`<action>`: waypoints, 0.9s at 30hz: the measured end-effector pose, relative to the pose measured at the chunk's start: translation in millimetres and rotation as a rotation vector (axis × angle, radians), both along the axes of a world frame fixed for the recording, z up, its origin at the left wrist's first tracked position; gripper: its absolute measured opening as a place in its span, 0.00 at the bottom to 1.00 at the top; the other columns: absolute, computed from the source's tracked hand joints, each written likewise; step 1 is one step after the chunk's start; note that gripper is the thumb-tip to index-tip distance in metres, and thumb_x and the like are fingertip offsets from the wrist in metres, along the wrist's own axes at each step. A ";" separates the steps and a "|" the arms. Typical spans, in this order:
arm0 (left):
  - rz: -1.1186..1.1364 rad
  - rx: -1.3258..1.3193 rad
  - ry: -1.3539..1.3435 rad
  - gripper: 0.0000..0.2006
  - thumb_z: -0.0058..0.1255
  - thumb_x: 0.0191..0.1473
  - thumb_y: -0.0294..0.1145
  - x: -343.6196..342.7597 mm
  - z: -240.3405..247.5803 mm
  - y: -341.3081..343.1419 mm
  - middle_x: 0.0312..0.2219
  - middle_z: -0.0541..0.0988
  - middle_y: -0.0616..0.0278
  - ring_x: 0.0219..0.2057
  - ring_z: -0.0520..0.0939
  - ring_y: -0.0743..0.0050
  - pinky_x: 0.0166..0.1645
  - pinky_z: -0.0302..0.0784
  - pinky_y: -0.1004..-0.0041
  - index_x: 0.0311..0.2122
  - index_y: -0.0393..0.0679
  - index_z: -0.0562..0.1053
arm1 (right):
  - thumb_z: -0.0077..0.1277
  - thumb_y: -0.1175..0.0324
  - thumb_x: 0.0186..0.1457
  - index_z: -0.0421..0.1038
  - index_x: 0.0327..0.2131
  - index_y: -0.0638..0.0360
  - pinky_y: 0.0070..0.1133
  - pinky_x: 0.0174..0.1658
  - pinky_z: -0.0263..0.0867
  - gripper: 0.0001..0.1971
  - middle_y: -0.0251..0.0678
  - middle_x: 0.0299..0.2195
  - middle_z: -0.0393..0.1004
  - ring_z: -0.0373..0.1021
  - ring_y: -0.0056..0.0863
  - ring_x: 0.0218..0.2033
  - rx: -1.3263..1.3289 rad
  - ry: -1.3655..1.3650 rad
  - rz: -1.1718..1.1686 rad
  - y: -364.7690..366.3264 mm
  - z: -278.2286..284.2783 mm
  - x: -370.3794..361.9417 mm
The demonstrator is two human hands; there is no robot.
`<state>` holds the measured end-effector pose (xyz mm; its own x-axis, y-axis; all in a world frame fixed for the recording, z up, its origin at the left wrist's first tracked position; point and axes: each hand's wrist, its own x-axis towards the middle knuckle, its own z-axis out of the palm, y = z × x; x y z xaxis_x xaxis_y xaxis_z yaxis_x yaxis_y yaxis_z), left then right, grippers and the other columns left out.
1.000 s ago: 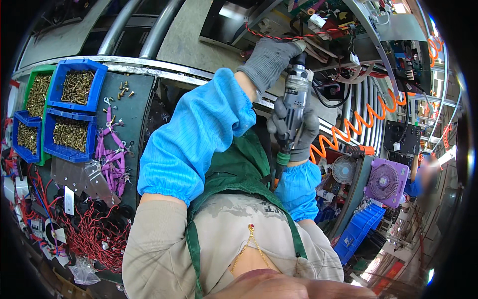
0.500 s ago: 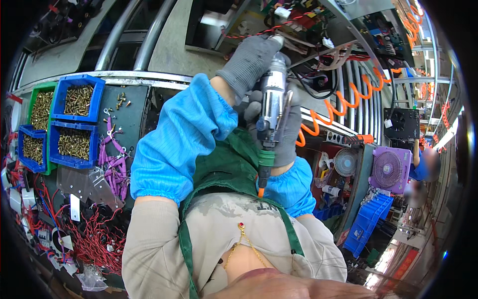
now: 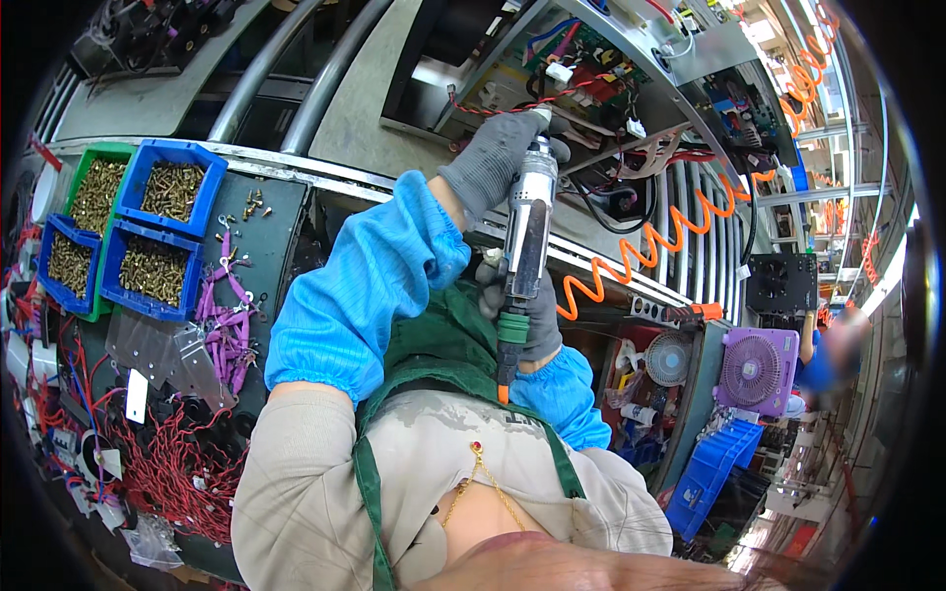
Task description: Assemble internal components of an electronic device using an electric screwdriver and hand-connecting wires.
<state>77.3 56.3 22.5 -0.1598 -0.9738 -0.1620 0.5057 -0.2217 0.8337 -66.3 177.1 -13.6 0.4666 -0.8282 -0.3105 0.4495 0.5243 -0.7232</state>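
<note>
An air screwdriver (image 3: 529,212), with a silver and black barrel and a green collar, slants up from my chest toward an open metal chassis (image 3: 591,74) with wires and circuit boards. My right hand (image 3: 535,320), in a grey glove, is closed around its lower body, partly hidden behind it. My left hand (image 3: 496,163), also gloved in grey, reaches to the screwdriver's front end at the chassis edge. Its fingers are pinched together there; what they hold is hidden. A twisted red and black wire (image 3: 537,102) runs just beyond the left fingertips.
Blue bins (image 3: 156,303) and a green bin (image 3: 96,150) of brass-coloured screws stand at left, near purple sleeved leads (image 3: 229,325) and a red wire heap (image 3: 182,453). An orange coiled hose (image 3: 641,246) stretches at right, near a purple fan (image 3: 757,369). Another person (image 3: 828,355) is beyond.
The screwdriver has shifted slightly left. My right hand has moved down and left, closer to my body. My left hand stays by the screwdriver's front end, while the chassis sits lower in view.
</note>
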 end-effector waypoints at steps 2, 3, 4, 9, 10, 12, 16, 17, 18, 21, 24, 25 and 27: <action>0.012 -0.007 -0.025 0.12 0.41 0.55 0.32 0.6 0.7 1.3 0.29 0.80 0.54 0.29 0.81 0.66 0.37 0.76 0.73 0.38 0.36 0.71 | 0.54 0.74 0.47 0.71 0.38 0.66 0.19 0.29 0.70 0.12 0.38 0.29 0.75 0.72 0.23 0.25 -0.231 0.298 -0.025 -8.5 -14.4 -8.5; 0.002 -0.006 -0.017 0.12 0.39 0.56 0.33 2.4 -1.0 1.6 0.28 0.80 0.55 0.28 0.81 0.69 0.35 0.76 0.73 0.37 0.36 0.72 | 0.54 0.74 0.47 0.71 0.38 0.66 0.19 0.29 0.70 0.12 0.38 0.29 0.75 0.72 0.23 0.25 -0.232 0.300 -0.016 -10.3 -9.3 -5.2; -0.009 -0.006 -0.009 0.13 0.37 0.57 0.34 3.9 -3.0 1.8 0.27 0.80 0.55 0.27 0.80 0.71 0.34 0.76 0.74 0.36 0.36 0.72 | 0.55 0.73 0.46 0.71 0.38 0.66 0.19 0.31 0.70 0.13 0.38 0.30 0.75 0.73 0.23 0.26 -0.255 0.430 -0.029 -11.0 -0.4 0.0; 0.034 -0.133 -0.149 0.17 0.38 0.57 0.40 -5.5 -3.9 -1.8 0.23 0.79 0.55 0.20 0.77 0.71 0.27 0.72 0.73 0.30 0.37 0.73 | 0.55 0.59 0.48 0.56 0.53 0.68 0.38 0.48 0.68 0.33 0.49 0.45 0.68 0.70 0.37 0.43 -0.115 -0.435 0.122 -9.4 19.3 13.7; 0.030 -0.126 -0.094 0.17 0.39 0.56 0.41 -5.9 -6.4 -2.3 0.22 0.78 0.54 0.19 0.77 0.70 0.24 0.72 0.72 0.30 0.37 0.72 | 0.54 0.53 0.48 0.58 0.52 0.67 0.34 0.45 0.68 0.33 0.44 0.40 0.71 0.70 0.34 0.40 -0.050 -0.437 0.042 -7.0 27.2 22.1; 0.026 -0.121 -0.038 0.17 0.40 0.56 0.43 -4.0 -7.2 -3.4 0.21 0.78 0.54 0.17 0.76 0.69 0.22 0.73 0.71 0.31 0.38 0.71 | 0.52 0.54 0.50 0.60 0.48 0.66 0.22 0.30 0.68 0.28 0.37 0.32 0.71 0.68 0.26 0.29 0.008 -0.205 -0.081 -15.0 34.2 25.6; -0.029 -0.103 -0.134 0.16 0.40 0.55 0.41 -1.9 -7.2 -8.4 0.22 0.78 0.53 0.19 0.78 0.64 0.25 0.75 0.67 0.31 0.37 0.71 | 0.49 0.57 0.51 0.60 0.45 0.68 0.16 0.21 0.63 0.25 0.34 0.27 0.68 0.62 0.20 0.22 0.020 -0.153 -0.101 -17.7 36.1 34.6; -0.028 -0.114 -0.161 0.15 0.40 0.55 0.40 -2.8 -9.0 -11.1 0.22 0.78 0.51 0.21 0.80 0.60 0.26 0.76 0.65 0.30 0.36 0.71 | 0.49 0.57 0.51 0.60 0.45 0.68 0.16 0.21 0.63 0.25 0.34 0.27 0.68 0.62 0.20 0.22 0.019 -0.153 -0.099 -18.0 36.0 34.0; -0.015 -0.112 -0.161 0.15 0.40 0.55 0.40 -2.0 -16.5 -13.7 0.22 0.78 0.51 0.21 0.80 0.60 0.26 0.76 0.65 0.30 0.36 0.71 | 0.49 0.57 0.51 0.60 0.45 0.69 0.16 0.21 0.63 0.25 0.33 0.26 0.67 0.62 0.20 0.22 0.053 -0.224 -0.064 -18.9 34.9 34.9; 0.050 -0.393 -0.430 0.14 0.41 0.54 0.37 -5.2 -31.5 -24.5 0.25 0.78 0.46 0.25 0.81 0.52 0.30 0.77 0.61 0.30 0.36 0.70 | 0.49 0.58 0.51 0.59 0.46 0.69 0.16 0.21 0.63 0.25 0.33 0.25 0.65 0.61 0.21 0.22 0.073 -0.317 -0.027 -18.3 33.8 33.3; 0.264 -0.561 -1.093 0.15 0.40 0.54 0.39 -1.8 -30.2 -35.6 0.27 0.77 0.42 0.31 0.79 0.45 0.35 0.75 0.58 0.30 0.37 0.71 | 0.49 0.56 0.51 0.59 0.45 0.66 0.16 0.21 0.63 0.25 0.34 0.25 0.64 0.61 0.21 0.22 0.030 -0.301 -0.070 -18.4 31.2 29.3; 0.263 -0.568 -1.091 0.15 0.40 0.54 0.39 -6.5 -30.2 -37.1 0.27 0.77 0.42 0.31 0.79 0.45 0.35 0.75 0.58 0.30 0.37 0.71 | 0.50 0.56 0.51 0.58 0.44 0.64 0.17 0.21 0.63 0.24 0.34 0.25 0.63 0.60 0.22 0.22 0.043 -0.319 -0.055 -19.6 30.4 27.3; 0.626 -0.204 -0.713 0.18 0.41 0.53 0.43 -19.6 -27.1 -39.9 0.27 0.76 0.41 0.32 0.78 0.41 0.37 0.73 0.55 0.31 0.35 0.72 | 0.51 0.56 0.51 0.58 0.44 0.63 0.17 0.21 0.64 0.23 0.35 0.26 0.63 0.60 0.22 0.23 0.043 -0.344 -0.056 -22.1 27.5 19.8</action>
